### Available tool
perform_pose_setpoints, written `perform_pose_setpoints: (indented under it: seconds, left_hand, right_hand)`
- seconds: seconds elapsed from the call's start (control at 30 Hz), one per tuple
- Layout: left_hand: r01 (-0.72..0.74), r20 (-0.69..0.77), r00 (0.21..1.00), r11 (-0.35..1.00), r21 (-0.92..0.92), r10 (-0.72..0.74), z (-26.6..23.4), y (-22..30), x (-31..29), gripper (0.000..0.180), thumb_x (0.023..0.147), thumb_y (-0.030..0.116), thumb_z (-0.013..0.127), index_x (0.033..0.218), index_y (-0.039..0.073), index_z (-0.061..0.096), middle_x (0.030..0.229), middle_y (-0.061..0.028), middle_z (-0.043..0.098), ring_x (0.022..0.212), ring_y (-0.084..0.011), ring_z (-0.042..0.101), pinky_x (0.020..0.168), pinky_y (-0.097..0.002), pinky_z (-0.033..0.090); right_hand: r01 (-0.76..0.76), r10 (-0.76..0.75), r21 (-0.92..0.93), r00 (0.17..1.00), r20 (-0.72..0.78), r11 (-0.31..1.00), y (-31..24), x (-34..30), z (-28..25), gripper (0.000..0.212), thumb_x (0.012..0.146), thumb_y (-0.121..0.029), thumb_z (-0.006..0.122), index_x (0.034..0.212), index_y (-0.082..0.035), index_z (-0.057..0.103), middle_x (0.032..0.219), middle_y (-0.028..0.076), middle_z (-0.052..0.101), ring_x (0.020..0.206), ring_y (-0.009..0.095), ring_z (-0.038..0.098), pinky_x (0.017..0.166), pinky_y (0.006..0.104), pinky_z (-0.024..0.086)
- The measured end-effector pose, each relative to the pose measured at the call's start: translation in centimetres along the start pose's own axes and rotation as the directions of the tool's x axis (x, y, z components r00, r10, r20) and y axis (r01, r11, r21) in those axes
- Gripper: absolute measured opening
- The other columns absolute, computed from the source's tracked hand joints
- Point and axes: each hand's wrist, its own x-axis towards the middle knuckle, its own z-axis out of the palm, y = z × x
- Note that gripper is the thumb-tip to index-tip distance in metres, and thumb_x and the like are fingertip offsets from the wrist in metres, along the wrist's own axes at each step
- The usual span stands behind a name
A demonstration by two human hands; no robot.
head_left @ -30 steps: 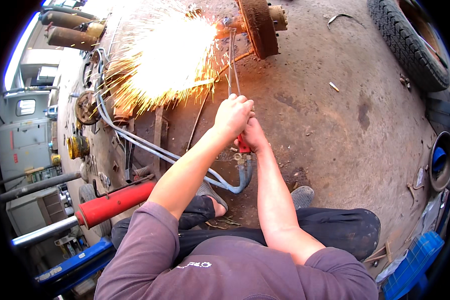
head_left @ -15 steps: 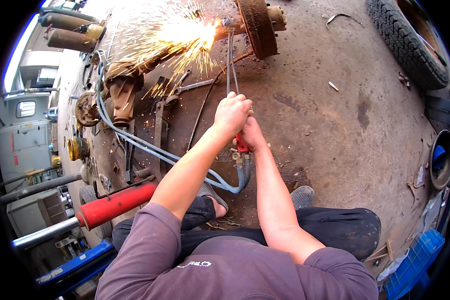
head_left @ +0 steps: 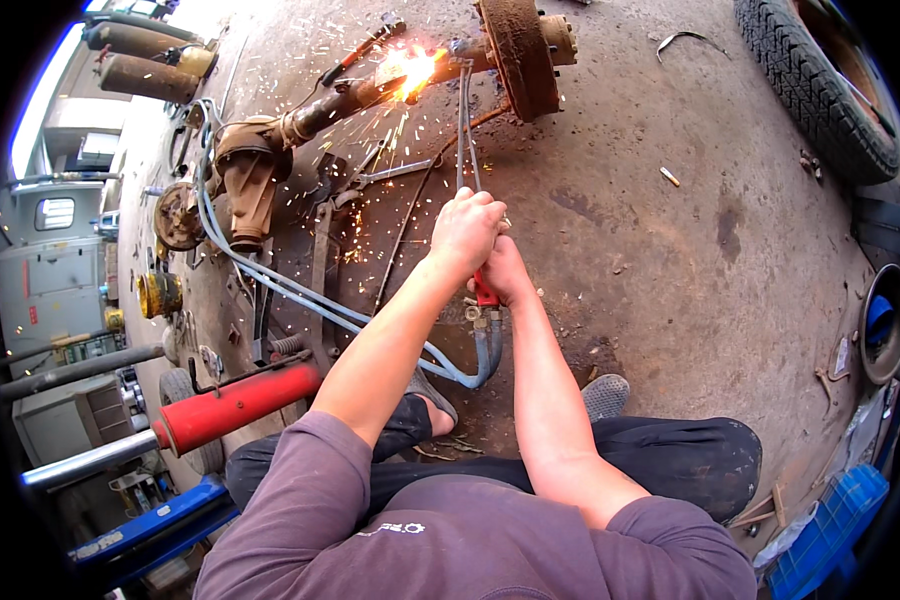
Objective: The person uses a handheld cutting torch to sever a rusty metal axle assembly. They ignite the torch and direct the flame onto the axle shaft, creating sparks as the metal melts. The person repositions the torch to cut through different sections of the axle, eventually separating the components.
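Observation:
Both hands are closed around a cutting torch with a red handle. My left hand wraps it on the far side, and my right hand grips it just behind. Its long thin metal tubes reach away from me to a rusty vehicle axle. At the torch's head, a bright orange glow and scattered sparks sit on the axle tube. A rusty brake drum is on the axle's right end, and the differential housing is at its left. Blue-grey hoses loop leftward from the handle.
Wrenches and metal parts lie left of the torch. A red cylinder extends from the left beside my leg. Gas cylinders lie at the far left. A tyre and a blue crate are on the right.
The large spray of sparks has shrunk to a small glow with scattered sparks. The axle tube and a red-and-black tool behind it now show. My hands have hardly moved.

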Motion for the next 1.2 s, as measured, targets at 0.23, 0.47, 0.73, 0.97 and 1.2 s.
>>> perform_pose_setpoints:
  seconds: [0.23, 0.47, 0.73, 0.97, 1.2]
  left_hand:
    - [-0.018, -0.03, 0.999, 1.0, -0.015, 0.017, -0.17, -0.2, 0.08, 0.022, 0.079, 0.02, 0.076, 0.098, 0.009, 0.075, 0.095, -0.0061, 0.069, 0.097, -0.0297, 0.061, 0.088, -0.0401, 0.052]
    - [-0.039, -0.051, 0.998, 0.999, -0.035, 0.037, 0.01, -0.43, -0.07, 0.022, 0.078, 0.019, 0.076, 0.098, 0.009, 0.075, 0.095, -0.0064, 0.07, 0.095, -0.0301, 0.061, 0.086, -0.0405, 0.052]
    - [-0.049, -0.074, 0.996, 0.998, -0.05, 0.045, -0.13, -0.56, -0.09, 0.022, 0.077, 0.018, 0.077, 0.097, 0.008, 0.075, 0.094, -0.0065, 0.07, 0.094, -0.0301, 0.061, 0.085, -0.04, 0.053]
    - [-0.066, -0.073, 0.995, 0.997, -0.032, 0.063, -0.35, -0.7, 0.21, 0.022, 0.078, 0.017, 0.076, 0.097, 0.008, 0.075, 0.094, -0.0067, 0.07, 0.094, -0.0299, 0.061, 0.085, -0.0395, 0.052]
    - [-0.042, -0.036, 0.998, 0.999, -0.017, 0.042, -0.16, -0.71, 0.09, 0.021, 0.078, 0.017, 0.076, 0.098, 0.008, 0.075, 0.094, -0.0066, 0.07, 0.094, -0.0299, 0.061, 0.086, -0.0397, 0.052]
  right_hand:
    - [0.006, -0.006, -0.028, 1.0, -0.025, 1.0, -0.35, -0.04, 0.43, 0.022, 0.098, -0.02, 0.057, 0.089, -0.001, 0.06, 0.068, 0.006, 0.059, 0.047, 0.016, 0.054, 0.041, 0.0329, 0.041]
    - [0.036, -0.037, -0.038, 0.999, -0.036, 0.999, 0.52, 0.32, 0.3, 0.023, 0.099, -0.021, 0.056, 0.088, -0.001, 0.06, 0.068, 0.006, 0.059, 0.047, 0.017, 0.055, 0.041, 0.0332, 0.041]
    - [0.03, -0.032, -0.044, 0.999, -0.037, 0.999, 0.31, 0.23, 0.51, 0.022, 0.099, -0.022, 0.058, 0.091, 0.0, 0.059, 0.07, 0.006, 0.059, 0.049, 0.016, 0.055, 0.042, 0.0334, 0.043]
    - [0.031, -0.03, 0.01, 0.999, -0.045, 0.999, -0.05, 0.49, 0.82, 0.013, 0.097, -0.011, 0.058, 0.089, -0.002, 0.061, 0.068, 0.006, 0.061, 0.049, 0.016, 0.056, 0.043, 0.0313, 0.041]
    - [0.039, -0.038, 0.039, 0.999, -0.032, 0.998, 0.63, 0.71, 0.68, 0.014, 0.098, -0.011, 0.057, 0.089, -0.002, 0.062, 0.067, 0.007, 0.062, 0.049, 0.017, 0.057, 0.043, 0.0317, 0.042]
